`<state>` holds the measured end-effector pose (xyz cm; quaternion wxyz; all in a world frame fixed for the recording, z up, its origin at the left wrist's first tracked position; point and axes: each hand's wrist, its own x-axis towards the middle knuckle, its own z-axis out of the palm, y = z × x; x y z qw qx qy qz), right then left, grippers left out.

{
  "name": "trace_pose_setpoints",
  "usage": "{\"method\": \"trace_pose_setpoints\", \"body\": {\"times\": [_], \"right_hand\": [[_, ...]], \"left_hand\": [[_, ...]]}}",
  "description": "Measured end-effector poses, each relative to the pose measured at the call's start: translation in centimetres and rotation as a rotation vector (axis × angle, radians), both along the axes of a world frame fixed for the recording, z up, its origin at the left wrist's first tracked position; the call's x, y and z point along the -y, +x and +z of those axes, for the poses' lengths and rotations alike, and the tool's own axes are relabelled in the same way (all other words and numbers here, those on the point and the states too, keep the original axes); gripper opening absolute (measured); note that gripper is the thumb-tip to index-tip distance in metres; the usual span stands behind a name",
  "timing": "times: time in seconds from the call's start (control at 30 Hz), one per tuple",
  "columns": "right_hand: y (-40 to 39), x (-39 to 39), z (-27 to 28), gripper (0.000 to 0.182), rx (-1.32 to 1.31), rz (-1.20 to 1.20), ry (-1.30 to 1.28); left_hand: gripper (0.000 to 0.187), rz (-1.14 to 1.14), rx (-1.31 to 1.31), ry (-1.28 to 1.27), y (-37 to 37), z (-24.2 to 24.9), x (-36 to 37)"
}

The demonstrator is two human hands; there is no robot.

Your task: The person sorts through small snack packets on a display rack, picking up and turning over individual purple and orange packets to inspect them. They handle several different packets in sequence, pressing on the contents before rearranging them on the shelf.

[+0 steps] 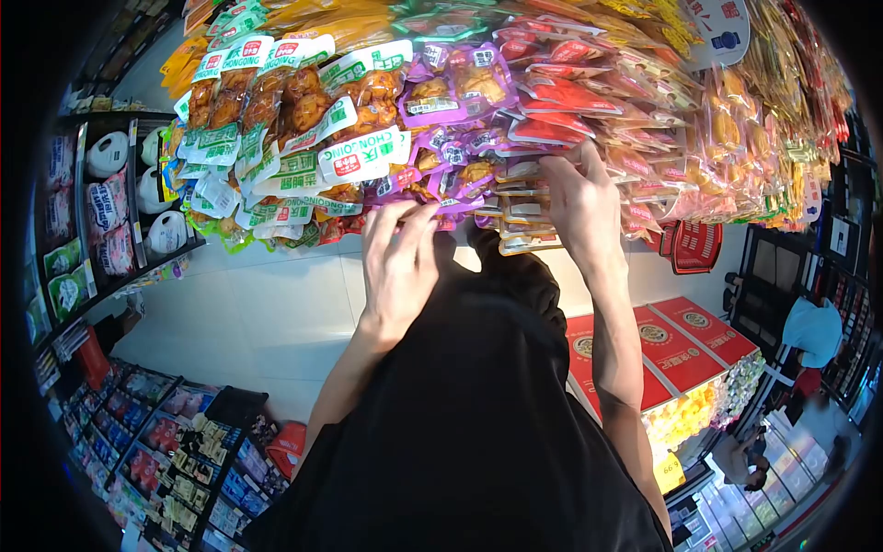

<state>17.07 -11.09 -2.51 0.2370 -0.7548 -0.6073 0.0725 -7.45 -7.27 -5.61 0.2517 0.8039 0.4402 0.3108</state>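
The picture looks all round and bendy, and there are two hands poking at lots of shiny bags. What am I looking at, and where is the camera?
The camera sits on a person's head and looks down, so you see that person's own arms and black shirt. Its lens bends the edges, which makes the picture look round.

This is a shop. Snack packets hang in thick bunches in front of the person: green and white ones, purple ones and red ones.

The left hand has its fingertips on the bottom of the purple packets. The right hand is pushed in among a stack of pale packets. I cannot tell whether either hand really grips one.

Lower down are red boxes, a red basket and a white tiled floor.
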Motion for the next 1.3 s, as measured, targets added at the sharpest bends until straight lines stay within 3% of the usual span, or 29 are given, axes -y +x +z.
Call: {"method": "trace_pose_setpoints", "body": {"times": [0.23,0.4,0.7,0.9,0.97,1.0,1.03,1.1,1.13,1.3], "right_hand": [[0.0,0.9,0.7,0.037,0.068,0.045,-0.189],[0.5,1.0,0.9,0.028,0.043,0.119,-0.165],[2.5,1.0,1.1,0.031,-0.110,0.237,-0.173],[4.2,0.9,3.8,0.034,-0.302,0.335,-0.165],[4.3,0.8,5.3,0.043,-0.531,0.248,-0.010],[4.4,0.8,5.9,0.053,-0.517,0.219,-0.012],[4.5,0.5,5.7,0.053,-0.516,0.222,-0.014],[4.6,0.1,5.0,0.058,-0.800,0.318,0.014],[4.7,0.1,4.9,0.062,-0.967,0.299,-0.063],[4.2,-0.6,5.9,0.061,-1.177,0.222,-0.066]], "left_hand": [[0.031,-0.043,0.050,0.120,4.9,1.5,-2.9],[0.037,-0.082,-0.055,0.132,8.2,1.2,-4.1],[0.045,-0.030,-0.146,0.180,10.4,-0.8,-4.2],[0.040,0.049,-0.150,0.221,8.9,3.2,-1.7],[0.036,0.077,0.072,-0.115,8.6,5.1,-0.6],[0.033,0.021,0.147,-0.256,8.2,6.3,-0.4],[0.033,0.024,0.148,-0.257,8.2,6.5,0.0],[0.034,-0.028,0.515,-0.679,8.1,6.8,0.6],[0.036,-0.019,0.617,-0.766,8.2,7.2,0.9],[0.040,-0.027,0.864,-0.897,8.0,8.5,0.5]]}}
